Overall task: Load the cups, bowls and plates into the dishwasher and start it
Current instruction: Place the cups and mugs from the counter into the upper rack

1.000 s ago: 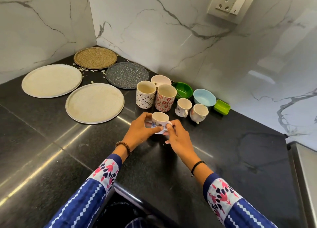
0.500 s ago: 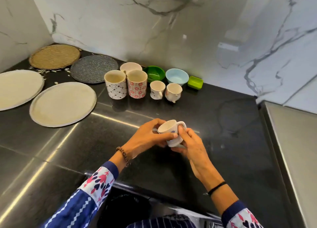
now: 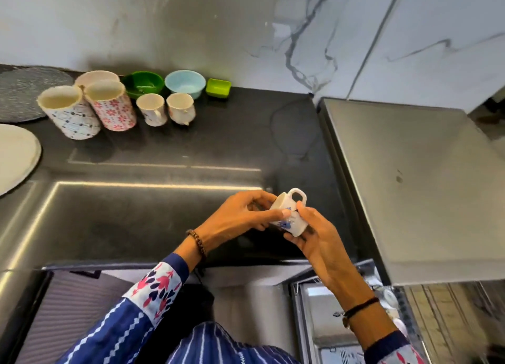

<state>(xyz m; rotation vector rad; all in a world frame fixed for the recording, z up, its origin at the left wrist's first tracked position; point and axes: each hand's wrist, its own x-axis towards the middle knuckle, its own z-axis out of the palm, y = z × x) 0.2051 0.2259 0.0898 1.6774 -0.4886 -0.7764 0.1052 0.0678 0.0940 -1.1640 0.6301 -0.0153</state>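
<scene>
I hold a small white cup with a blue flower print (image 3: 289, 217) in both hands above the front right part of the black counter (image 3: 164, 205). It is tilted, mouth to the left, handle up. My left hand (image 3: 243, 216) pinches its rim side and my right hand (image 3: 314, 235) cups its base. At the back of the counter stand two tall patterned mugs (image 3: 90, 112), two small white cups (image 3: 166, 109), a pink bowl (image 3: 95, 76), a green bowl (image 3: 143, 83), a light blue bowl (image 3: 185, 83) and a small green dish (image 3: 218, 87). A cream plate (image 3: 16, 155) lies at the left edge.
A grey speckled plate (image 3: 24, 90) lies at the back left. A steel surface (image 3: 410, 186) adjoins the counter on the right. Below it, at the lower right, an open steel compartment (image 3: 328, 317) with racks shows. Marble wall (image 3: 246, 30) runs behind.
Both hands have lifted the small cup off the counter and carried it right and toward me, tilting it over. The view has swung right and down.
</scene>
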